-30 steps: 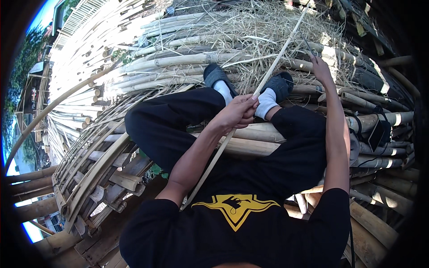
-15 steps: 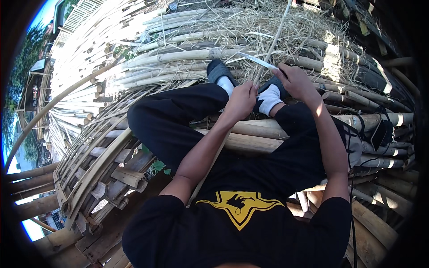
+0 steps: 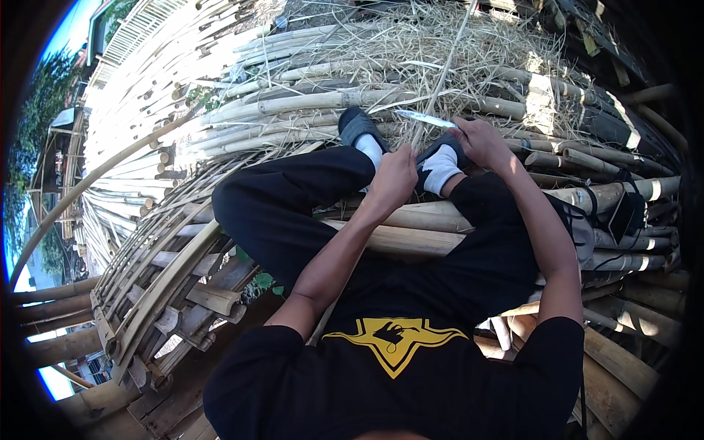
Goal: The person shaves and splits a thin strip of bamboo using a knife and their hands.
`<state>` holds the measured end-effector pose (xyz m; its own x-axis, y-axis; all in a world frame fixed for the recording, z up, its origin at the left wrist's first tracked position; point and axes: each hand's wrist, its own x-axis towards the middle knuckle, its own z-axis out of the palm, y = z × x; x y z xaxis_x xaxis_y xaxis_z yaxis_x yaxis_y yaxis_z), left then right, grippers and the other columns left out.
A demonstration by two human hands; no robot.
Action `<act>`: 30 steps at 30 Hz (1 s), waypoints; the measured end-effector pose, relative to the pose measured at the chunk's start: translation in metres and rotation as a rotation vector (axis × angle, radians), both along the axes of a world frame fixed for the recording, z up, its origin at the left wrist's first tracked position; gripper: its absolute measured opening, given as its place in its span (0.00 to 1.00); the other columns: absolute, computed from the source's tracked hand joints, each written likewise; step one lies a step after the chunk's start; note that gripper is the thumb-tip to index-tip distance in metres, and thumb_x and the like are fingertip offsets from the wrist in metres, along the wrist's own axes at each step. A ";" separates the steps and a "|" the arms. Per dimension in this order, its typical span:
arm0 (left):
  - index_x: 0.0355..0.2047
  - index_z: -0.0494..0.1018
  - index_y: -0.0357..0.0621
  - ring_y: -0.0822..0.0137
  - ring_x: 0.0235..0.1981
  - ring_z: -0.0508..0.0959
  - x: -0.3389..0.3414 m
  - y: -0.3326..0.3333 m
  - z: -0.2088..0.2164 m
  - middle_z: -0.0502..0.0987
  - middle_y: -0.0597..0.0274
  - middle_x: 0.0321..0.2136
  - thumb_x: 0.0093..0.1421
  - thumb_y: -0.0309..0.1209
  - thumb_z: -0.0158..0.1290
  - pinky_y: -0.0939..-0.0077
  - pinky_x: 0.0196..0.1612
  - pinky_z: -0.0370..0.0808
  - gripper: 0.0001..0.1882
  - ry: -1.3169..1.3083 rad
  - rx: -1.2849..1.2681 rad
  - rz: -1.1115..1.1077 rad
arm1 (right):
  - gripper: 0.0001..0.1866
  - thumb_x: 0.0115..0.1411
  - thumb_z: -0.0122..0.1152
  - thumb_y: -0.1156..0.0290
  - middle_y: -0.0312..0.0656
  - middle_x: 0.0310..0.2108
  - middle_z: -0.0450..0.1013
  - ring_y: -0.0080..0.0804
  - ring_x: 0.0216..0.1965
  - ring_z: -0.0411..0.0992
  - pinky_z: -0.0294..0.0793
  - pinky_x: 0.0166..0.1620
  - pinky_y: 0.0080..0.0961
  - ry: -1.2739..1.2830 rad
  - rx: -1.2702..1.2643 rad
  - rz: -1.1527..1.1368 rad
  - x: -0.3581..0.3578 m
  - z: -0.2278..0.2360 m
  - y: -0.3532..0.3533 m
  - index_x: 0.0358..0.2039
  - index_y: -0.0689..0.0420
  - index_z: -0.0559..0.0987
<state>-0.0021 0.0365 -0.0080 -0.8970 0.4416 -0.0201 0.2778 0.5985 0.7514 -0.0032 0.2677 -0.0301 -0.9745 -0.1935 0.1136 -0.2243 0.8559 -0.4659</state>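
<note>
Gripping a long, pale bamboo strip (image 3: 445, 73), the left hand (image 3: 397, 174) has its fingers closed around it between the bent knees. The strip slants from the shavings (image 3: 381, 55) beyond the feet, through this hand and past the left forearm to the black shirt (image 3: 469, 381). Just to the right and a little farther out, the right hand (image 3: 480, 139) is clamped on the handle of a knife (image 3: 425, 118), whose bright blade points left across the strip; whether the edge touches it, I cannot tell. Below both hands lie bamboo poles (image 3: 418, 240).
</note>
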 end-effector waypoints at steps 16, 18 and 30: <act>0.27 0.67 0.33 0.47 0.21 0.74 0.004 0.004 0.007 0.72 0.44 0.18 0.64 0.31 0.43 0.62 0.26 0.68 0.13 -0.097 0.136 -0.035 | 0.22 0.66 0.43 0.54 0.56 0.21 0.69 0.58 0.27 0.68 0.66 0.31 0.45 -0.063 -0.170 -0.045 0.003 0.043 -0.011 0.30 0.62 0.73; 0.27 0.67 0.32 0.45 0.22 0.74 0.006 0.005 0.008 0.72 0.43 0.18 0.64 0.31 0.43 0.60 0.26 0.68 0.13 -0.071 0.129 -0.039 | 0.22 0.65 0.43 0.54 0.56 0.21 0.69 0.59 0.28 0.68 0.66 0.31 0.46 -0.096 -0.133 0.004 0.006 0.038 -0.013 0.29 0.62 0.73; 0.25 0.67 0.33 0.47 0.19 0.73 0.019 0.000 0.006 0.70 0.43 0.17 0.65 0.33 0.43 0.59 0.24 0.67 0.15 -0.085 0.040 -0.086 | 0.25 0.66 0.37 0.53 0.56 0.30 0.74 0.56 0.36 0.72 0.68 0.41 0.47 -0.182 0.101 -0.551 -0.034 -0.040 0.120 0.35 0.61 0.76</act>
